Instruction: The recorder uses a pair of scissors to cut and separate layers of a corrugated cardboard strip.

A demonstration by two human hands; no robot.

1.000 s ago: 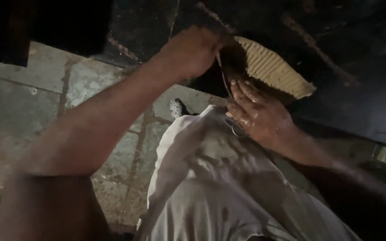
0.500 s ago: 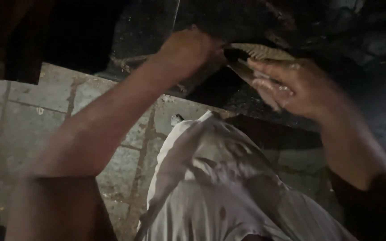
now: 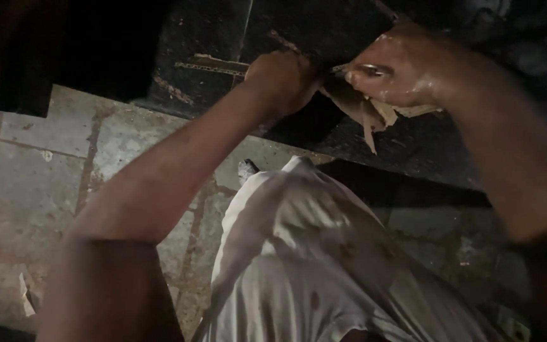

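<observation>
Floor: We look down on a grey stone-tiled floor, stained, with dark joints between the slabs; a small pale scrap lies near its lower left edge.

Dark surface: Above the floor we see a black, scuffed slab or panel filling the top of the frame, with a thin light seam running down it and a pale scratched strip just left of the hands.

Cloth: A white, creased garment with a few dark spots covers our lap at the centre bottom.

Left arm: Our bare forearm runs from the lower left up to the left hand, which is closed into a fist on the near end of the cardboard.

Right hand: Our right hand, shiny as if wet, comes in from the right; its fingers are curled tight on the same piece, the fingertips pinching its upper edge.

Cardboard piece: A torn, tan scrap of cardboard sits between the two hands, held against the dark surface at the top centre; ragged flaps hang below the right hand. We can make out no label or print on it.

Hands together: The two hands are close, almost touching, both clamped on the cardboard.
</observation>
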